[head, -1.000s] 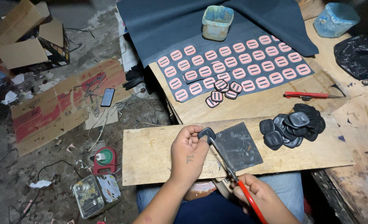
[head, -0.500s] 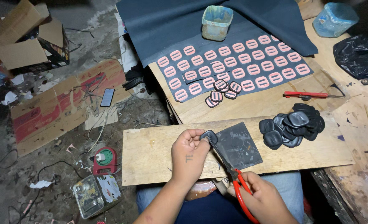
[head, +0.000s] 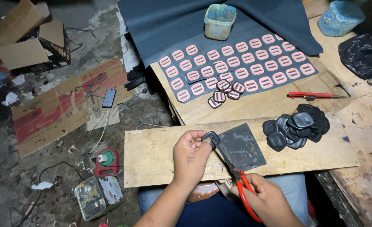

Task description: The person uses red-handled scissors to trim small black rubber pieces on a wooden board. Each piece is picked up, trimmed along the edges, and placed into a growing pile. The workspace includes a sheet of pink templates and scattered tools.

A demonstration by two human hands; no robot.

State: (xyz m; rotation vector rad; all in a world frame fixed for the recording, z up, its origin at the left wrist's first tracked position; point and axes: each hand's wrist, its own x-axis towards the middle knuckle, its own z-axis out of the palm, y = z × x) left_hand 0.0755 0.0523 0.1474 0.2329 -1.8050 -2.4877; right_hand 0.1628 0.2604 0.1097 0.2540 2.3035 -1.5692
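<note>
My left hand (head: 190, 156) pinches a small black rounded piece (head: 211, 136) at the corner of a dark square sheet (head: 240, 147) lying on a wooden board (head: 152, 155) across my lap. In my right hand (head: 265, 197) are red-handled scissors (head: 236, 176), their blades reaching up along the edge of the black piece. A pile of cut black pieces (head: 297, 126) sits on the board to the right of the sheet.
Rows of pink slotted pieces (head: 240, 63) lie on dark material (head: 203, 21) on the table beyond, with a plastic cup (head: 219, 21) and a red-handled tool (head: 312, 95). Cardboard (head: 64, 105), a phone (head: 108, 97), cables and a small metal tin (head: 95, 197) litter the floor at left.
My left hand has turned the black piece slightly and the scissors have shifted along its edge. The view has moved a little; the other things lie as before.
</note>
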